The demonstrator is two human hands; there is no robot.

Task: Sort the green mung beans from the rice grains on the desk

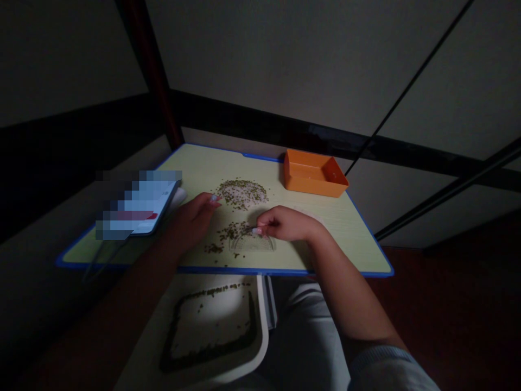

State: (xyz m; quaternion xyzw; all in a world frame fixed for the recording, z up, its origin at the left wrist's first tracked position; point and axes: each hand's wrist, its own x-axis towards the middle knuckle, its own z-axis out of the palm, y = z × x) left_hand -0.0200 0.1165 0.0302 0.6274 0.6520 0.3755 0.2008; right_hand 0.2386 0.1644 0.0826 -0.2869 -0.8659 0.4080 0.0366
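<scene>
A clear, half-round protractor lies at the front middle of the pale yellow tabletop. My right hand is closed at its curved upper edge, thumb and fingers pinching it. Small greenish-brown grains are scattered beside and behind the protractor. A larger heap of mixed green and whitish grains spreads farther back. At the left rim of this heap is my left hand, its fingertips drawn together; whatever may be between them is hidden.
An orange open box stands at the back right. On the left, a phone with a cable leans near the edge. Below the front edge, a white tub has green grains along its inside edges. Walls rise behind the table.
</scene>
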